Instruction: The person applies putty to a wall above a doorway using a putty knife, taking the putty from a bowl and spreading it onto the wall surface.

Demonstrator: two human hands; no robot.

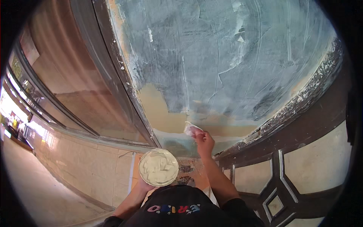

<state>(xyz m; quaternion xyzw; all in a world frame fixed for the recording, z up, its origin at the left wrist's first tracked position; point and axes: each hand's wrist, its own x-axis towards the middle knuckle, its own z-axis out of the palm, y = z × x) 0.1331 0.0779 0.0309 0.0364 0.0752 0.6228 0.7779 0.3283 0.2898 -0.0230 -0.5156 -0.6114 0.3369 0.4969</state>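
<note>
My left hand [145, 185] is wrapped under a round tub of pale cream putty [158, 167], held up at waist height; most of its fingers are hidden below the tub. My right hand [204, 143] grips a small putty scraper [191, 129] smeared with white. The scraper's blade is at the lower part of the wall [219, 64], over a tan band [160, 119]; whether it touches the surface I cannot tell. Grey-blue plaster with ridges and streaks covers the wall above that band.
A dark window frame [121, 98] with brown panes runs along the left of the wall. At the right stand a rough, paint-flecked door frame [298, 109] and a dark door [278, 168] with pale panels. Tiled floor [90, 159] stretches away at the left.
</note>
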